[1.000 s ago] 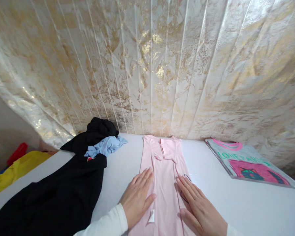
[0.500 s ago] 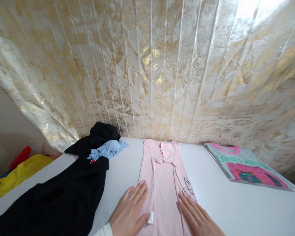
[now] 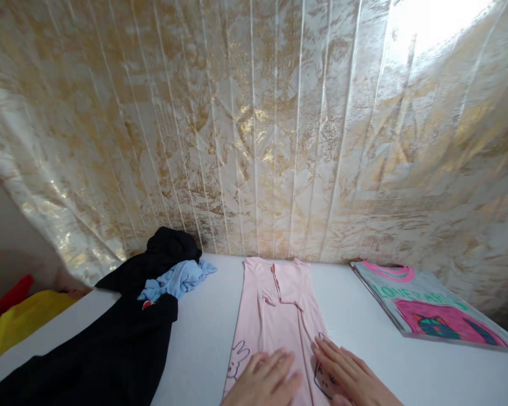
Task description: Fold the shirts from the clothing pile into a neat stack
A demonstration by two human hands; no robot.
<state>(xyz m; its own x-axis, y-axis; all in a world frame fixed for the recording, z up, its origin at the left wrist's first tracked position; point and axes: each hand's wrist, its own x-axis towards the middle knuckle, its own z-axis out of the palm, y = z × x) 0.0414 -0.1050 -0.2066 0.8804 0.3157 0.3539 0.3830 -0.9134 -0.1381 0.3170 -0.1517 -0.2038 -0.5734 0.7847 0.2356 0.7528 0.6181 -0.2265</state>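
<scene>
A pale pink garment (image 3: 284, 327) lies lengthwise before me, its long sides folded in toward the middle. Dark line drawings show on it, a rabbit at the left edge and another figure under my right hand. My left hand (image 3: 266, 380) is over the garment's lower middle, fingers stretched and slightly blurred. Flat on the right folded side, my right hand (image 3: 351, 372) has its fingers extended. Neither hand grasps the cloth. The garment's lower end runs out of view at the bottom.
On the left lie a black garment (image 3: 105, 349), a light blue crumpled cloth (image 3: 175, 280) and a black bundle (image 3: 173, 246). Folded grey shirts with a cat print (image 3: 432, 304) sit at right on the white table (image 3: 203, 338). Yellow cloth (image 3: 29, 318) is beyond the left edge. A gold-patterned curtain (image 3: 254, 141) hangs behind.
My left hand has moved right, from the garment's left edge onto its middle, uncovering the rabbit drawing. My right hand stays on the right side. The view has tilted up slightly.
</scene>
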